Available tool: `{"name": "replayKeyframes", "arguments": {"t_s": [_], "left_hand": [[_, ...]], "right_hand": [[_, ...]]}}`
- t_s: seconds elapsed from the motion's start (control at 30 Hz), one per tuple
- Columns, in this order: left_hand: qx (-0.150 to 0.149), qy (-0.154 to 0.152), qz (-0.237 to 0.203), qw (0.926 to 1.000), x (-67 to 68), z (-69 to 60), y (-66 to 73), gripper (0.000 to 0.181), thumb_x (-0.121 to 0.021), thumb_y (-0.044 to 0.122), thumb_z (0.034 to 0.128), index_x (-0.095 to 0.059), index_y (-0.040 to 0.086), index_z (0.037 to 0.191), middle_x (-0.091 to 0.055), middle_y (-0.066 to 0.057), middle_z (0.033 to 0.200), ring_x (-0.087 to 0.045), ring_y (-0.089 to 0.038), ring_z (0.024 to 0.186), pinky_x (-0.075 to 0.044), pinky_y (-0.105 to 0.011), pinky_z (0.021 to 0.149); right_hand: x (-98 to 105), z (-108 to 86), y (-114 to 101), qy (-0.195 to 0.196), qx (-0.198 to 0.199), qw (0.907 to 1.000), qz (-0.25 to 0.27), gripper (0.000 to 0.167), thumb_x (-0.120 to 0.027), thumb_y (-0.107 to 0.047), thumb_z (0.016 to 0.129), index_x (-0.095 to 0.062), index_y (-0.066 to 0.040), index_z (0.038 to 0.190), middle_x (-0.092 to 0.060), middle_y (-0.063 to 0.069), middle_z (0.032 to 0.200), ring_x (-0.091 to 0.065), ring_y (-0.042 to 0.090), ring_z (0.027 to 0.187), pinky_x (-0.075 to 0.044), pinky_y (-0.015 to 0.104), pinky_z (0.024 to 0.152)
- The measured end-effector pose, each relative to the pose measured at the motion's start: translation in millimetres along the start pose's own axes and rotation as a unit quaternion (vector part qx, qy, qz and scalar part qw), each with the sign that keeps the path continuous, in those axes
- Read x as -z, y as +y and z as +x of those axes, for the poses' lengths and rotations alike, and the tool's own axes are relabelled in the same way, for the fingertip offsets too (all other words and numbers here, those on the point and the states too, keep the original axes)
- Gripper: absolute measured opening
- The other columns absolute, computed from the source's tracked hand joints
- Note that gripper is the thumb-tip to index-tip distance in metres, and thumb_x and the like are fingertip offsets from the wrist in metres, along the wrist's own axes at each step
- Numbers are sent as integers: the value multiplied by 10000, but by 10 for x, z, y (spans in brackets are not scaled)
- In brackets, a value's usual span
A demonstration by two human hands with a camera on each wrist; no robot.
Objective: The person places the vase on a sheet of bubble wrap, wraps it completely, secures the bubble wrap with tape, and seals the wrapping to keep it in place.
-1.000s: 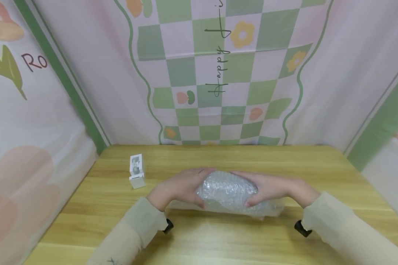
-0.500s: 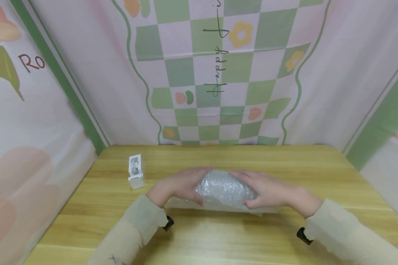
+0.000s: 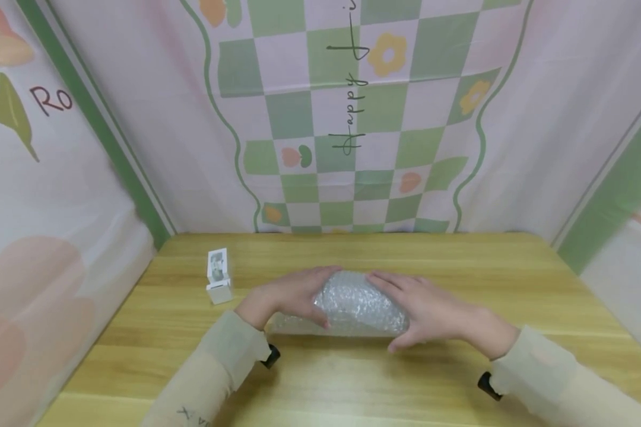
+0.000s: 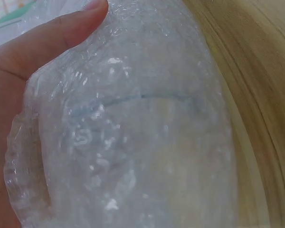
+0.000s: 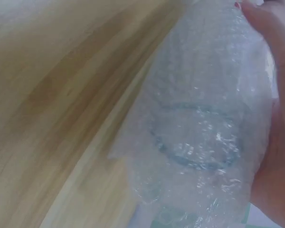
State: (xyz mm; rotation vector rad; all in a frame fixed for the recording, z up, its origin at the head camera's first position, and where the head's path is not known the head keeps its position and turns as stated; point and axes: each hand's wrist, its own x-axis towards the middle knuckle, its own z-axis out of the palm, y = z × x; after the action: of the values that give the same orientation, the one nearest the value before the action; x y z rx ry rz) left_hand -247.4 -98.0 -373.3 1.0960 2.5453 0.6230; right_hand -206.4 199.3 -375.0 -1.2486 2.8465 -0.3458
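A bubble-wrapped bundle (image 3: 360,301) lies on the table between both hands. A thin blue curved line shows through the layers in both wrist views; what is inside cannot be made out. My left hand (image 3: 296,296) grips the left end, its thumb on the near side and fingers over the far side. In the left wrist view a finger lies along the bubble wrap (image 4: 142,142). My right hand (image 3: 427,305) holds the right end, fingers over the top and thumb spread low at the near side. From the right wrist, the bundle (image 5: 199,137) fills the palm side.
A small white box (image 3: 219,276) with a printed picture and its end flap folded out lies at the back left of the wooden table (image 3: 352,385). Patterned cloth (image 3: 336,118) hangs behind the table and along both sides.
The loose wrap that stuck out past my right hand has gone from sight. My right hand has shifted slightly and its thumb lies lower. The left hand has hardly moved.
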Motion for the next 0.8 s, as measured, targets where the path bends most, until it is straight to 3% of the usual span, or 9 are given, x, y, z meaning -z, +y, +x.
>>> {"name": "replayKeyframes", "arguments": {"t_s": [0.1,0.27,0.6,0.8], "left_hand": [[91,-51,-10,9999,5,3,-2,1139,-916,310,764,-206,115,1633,-374,-82,1613,-404,-249,1435,-343,-412,1185],[209,-118,-78,9997,24,5,7,1156,-912,330,769,-184,111,1640,-324,-83,1642,-357,-249,1468,-306,-403,1206],[168,-137,-57,9997,31,23,1,1142,-894,335,790,-171,95,1641,-288,-86,1658,-321,-242,1489,-280,-395,1218],[175,-283,-102,9994,44,32,-1,1133,-877,324,806,-151,90,1644,-248,-93,1672,-288,-244,1504,-246,-388,1228]], "right_hand": [[-26,-1,8,43,54,10000,-47,1240,-934,-455,656,-258,-59,1617,-365,221,1591,-450,440,1369,-371,677,1093],[-48,6,40,153,197,9997,-83,1137,-924,-291,706,-276,-52,1609,-395,224,1573,-466,434,1361,-399,645,1090],[-20,28,80,335,593,9977,64,1072,-910,-231,699,-337,-9,1577,-472,255,1505,-555,443,1266,-492,574,1029],[-5,51,75,284,557,9978,204,1054,-909,-235,687,-369,7,1559,-494,255,1487,-574,432,1249,-500,551,1028]]}}
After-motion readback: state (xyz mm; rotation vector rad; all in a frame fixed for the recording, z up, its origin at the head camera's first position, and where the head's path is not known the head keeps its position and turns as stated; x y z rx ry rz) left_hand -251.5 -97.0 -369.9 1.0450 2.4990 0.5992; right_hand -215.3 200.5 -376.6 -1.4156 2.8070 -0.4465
